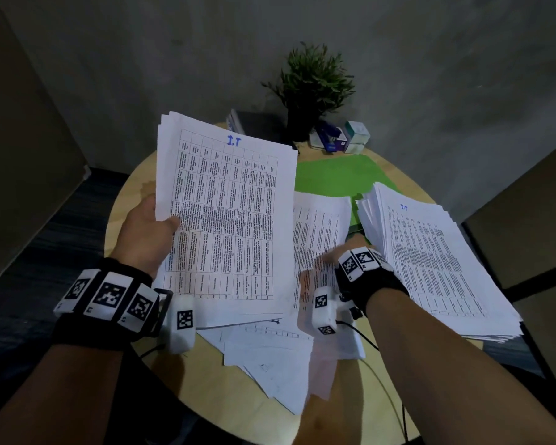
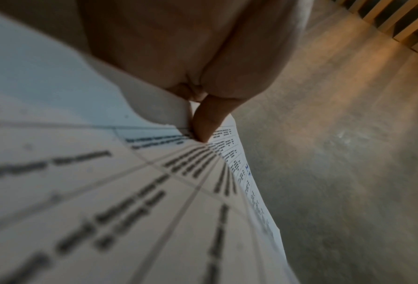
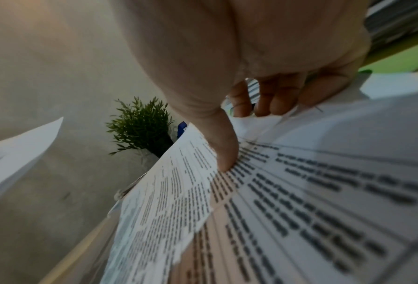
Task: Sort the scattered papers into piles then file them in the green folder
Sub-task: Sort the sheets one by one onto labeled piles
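Nearest, at 6 o'clock, loose sheets (image 1: 270, 370) lie fanned on the round wooden table (image 1: 132, 200); the left hand (image 1: 148, 229) pinches a raised sheaf (image 1: 225, 220), long axis toward 12; the right hand (image 1: 337, 256), nearer the folder, pinches a thin printed page (image 1: 318, 226); a thick stack (image 1: 437, 268) lies at 3; the flat green folder (image 1: 331, 175) lies beyond, at 1 o'clock.

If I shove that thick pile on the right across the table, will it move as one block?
Probably not. The thick pile is loose sheets with ragged, fanned edges, so upper sheets would likely shear. It overhangs the table edge, so the corner may droop or spill. It looks heavy.
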